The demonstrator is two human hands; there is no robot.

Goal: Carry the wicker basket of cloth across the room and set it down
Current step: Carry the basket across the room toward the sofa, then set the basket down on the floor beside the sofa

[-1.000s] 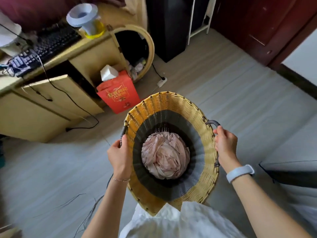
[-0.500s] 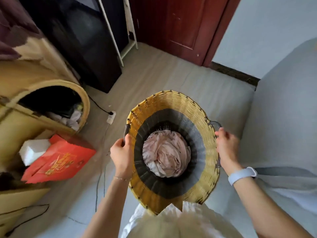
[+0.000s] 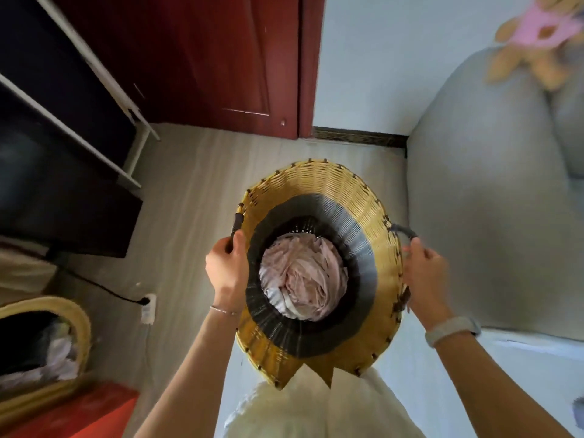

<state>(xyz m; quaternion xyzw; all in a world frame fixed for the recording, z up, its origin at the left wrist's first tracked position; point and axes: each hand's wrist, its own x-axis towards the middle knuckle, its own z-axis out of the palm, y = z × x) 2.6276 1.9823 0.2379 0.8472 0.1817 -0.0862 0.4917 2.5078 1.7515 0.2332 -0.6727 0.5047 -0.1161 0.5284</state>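
I hold a round wicker basket (image 3: 319, 184), yellow at the rim and dark grey lower down, in front of my body above the floor. Crumpled pale pink cloth (image 3: 305, 278) lies in its bottom. My left hand (image 3: 226, 268) is closed on the dark handle at the basket's left side. My right hand (image 3: 425, 275) grips the dark handle on the right; a white band sits on that wrist. The basket's near rim is hidden behind my white top.
A dark red door (image 3: 202, 61) stands ahead, a pale wall beside it. A grey bed or sofa (image 3: 486, 200) fills the right, a plush toy (image 3: 534, 36) on it. Black shelving (image 3: 63, 159) is left. A power strip (image 3: 148, 306), a red bag (image 3: 79, 412) and an arched cubby (image 3: 44, 339) lie lower left.
My view has swung right and forward: the desk and red bag slid to the lower left, the door and grey bed came closer. Both hands kept their hold on the basket.
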